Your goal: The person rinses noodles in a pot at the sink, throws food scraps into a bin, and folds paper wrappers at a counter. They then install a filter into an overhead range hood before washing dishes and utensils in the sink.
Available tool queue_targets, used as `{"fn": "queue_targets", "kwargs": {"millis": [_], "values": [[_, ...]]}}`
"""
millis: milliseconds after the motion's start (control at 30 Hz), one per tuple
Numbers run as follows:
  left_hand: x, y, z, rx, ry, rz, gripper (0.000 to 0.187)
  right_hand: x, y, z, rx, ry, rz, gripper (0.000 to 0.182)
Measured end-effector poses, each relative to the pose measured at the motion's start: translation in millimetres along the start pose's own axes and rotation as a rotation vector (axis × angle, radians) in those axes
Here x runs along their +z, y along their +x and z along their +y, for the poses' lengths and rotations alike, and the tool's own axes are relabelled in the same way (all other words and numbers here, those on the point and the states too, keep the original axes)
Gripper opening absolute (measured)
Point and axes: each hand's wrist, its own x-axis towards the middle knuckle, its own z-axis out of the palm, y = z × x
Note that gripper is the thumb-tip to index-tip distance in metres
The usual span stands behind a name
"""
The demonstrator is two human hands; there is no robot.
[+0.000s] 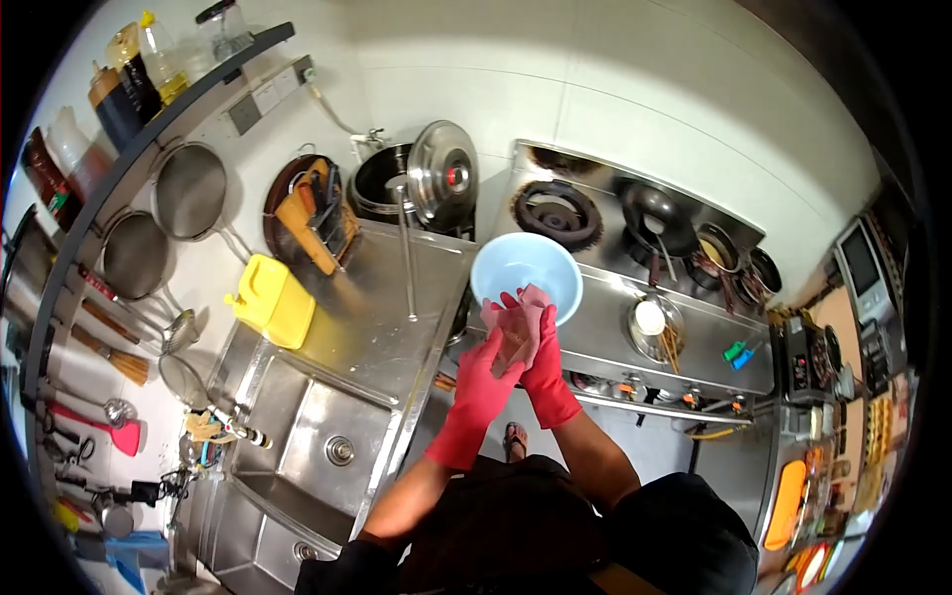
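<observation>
Across the upper right of the frame, a steel stove (600, 342); down the lower left, a steel desk (377, 268) with two sinks (317, 407) sunk into it. By the stove's left end, mid-frame, a pale blue bowl (569, 273), probably kept this close for easy reach and for catching drips. Toward the left, a yellow jug (273, 305) on the desk near the wall, likely parked there out of the way. At the middle of the frame, the left hand (483, 379) and right hand (543, 367), both in red gloves — presumably against wet or grime — brought together and clamped on a pink cloth (518, 335), right in front of the bowl's near rim. Seemingly gripped from both sides to control the loose folds.

Cut off at the bottom edge, part of the nearer sink. Out of sight, the bowl's underside; impossible to say what bears it. Hard to make out, some fingers behind the cloth — and whether anything lies wrapped inside.
</observation>
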Motion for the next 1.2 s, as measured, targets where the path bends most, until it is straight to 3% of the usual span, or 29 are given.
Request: {"fn": "queue_targets", "kwargs": {"millis": [67, 167, 200, 300, 367, 467, 533, 633, 667, 733, 800, 867, 967, 1033, 1100, 1200], "values": [[16.9, 6.0, -0.1, 0.064, 0.031, -0.039, 0.073, 4.4, -20.2, -6.9, -0.081, -0.067, 0.075, 0.086], [42.7, 7.7, 7.0, 0.146, -0.016, -0.099, 0.072, -11.3, -50.5, -15.2, -0.148, -0.030, 0.024, 0.084], [50.1, 3.3, 11.3, 0.142, -0.027, -0.147, 0.071, -8.3, -59.4, -20.7, -0.213, -0.079, 0.149, 0.080], [69.2, -7.1, 38.3, 0.151, -0.049, -0.289, 0.067, -29.6, -82.3, -54.0, -0.214, -0.048, 0.218, 0.080], [71.4, -17.2, 53.6, 0.251, -0.296, -0.193, 0.055, -1.9, -104.1, -87.3, -0.215, 0.061, 0.245, 0.075], [69.2, -22.7, 48.3, -0.003, -0.522, -0.112, 0.046, -24.3, -127.8, -127.6, -0.288, 0.211, 0.341, 0.071], [95.5, -9.5, 33.0, -0.223, -0.683, -0.061, 0.046, -34.6, -148.3, -148.2, -0.282, 0.277, 0.265, 0.066], [171.2, -5.4, -16.9, -0.775, -1.161, -0.392, 0.048, -33.1, -175.7, -177.3, -0.303, 0.202, 0.268, 0.066], [180.4, -12.9, 15.6, -0.816, -1.281, -0.594, 0.051, -43.1, -184.5, -183.6, -0.317, 0.174, 0.288, 0.065], [252.7, -23.1, 28.5, -0.768, -1.811, -1.024, 0.052, -86.7, -194.7, -190.3, -0.376, 0.240, 0.336, 0.066], [285.7, -36.4, 56.1, -0.862, -1.960, -1.153, 0.052, -124.4, -205.8, -204.0, -0.560, -0.068, 0.401, 0.070], [281.7, -61.1, 116.7, -1.075, -1.727, -0.960, 0.050, -143.6, -226.4, -220.5, -0.717, -0.201, 0.435, 0.075], [329.6, -79.3, 127.2, -0.999, -1.306, -0.966, 0.047, -151.7, -261.0, -256.8, -0.763, -0.352, 0.537, 0.072], [359.4, -87.7, 135.1, -1.008, -1.022, -0.958, 0.046, -170.1, -290.6, -281.3, -0.647, -0.550, 0.536, 0.075], [391.3, -95.9, 146.6, -1.029, -0.819, -0.919, 0.046, -192.1, -307.4, -291.4, -0.725, -0.506, 0.540, 0.077], [431.8, -109.7, 165.6, -0.962, -0.462, -1.096, 0.047, -213.9, -346.5, -317.8, -0.751, -0.459, 0.564, 0.078]]}}
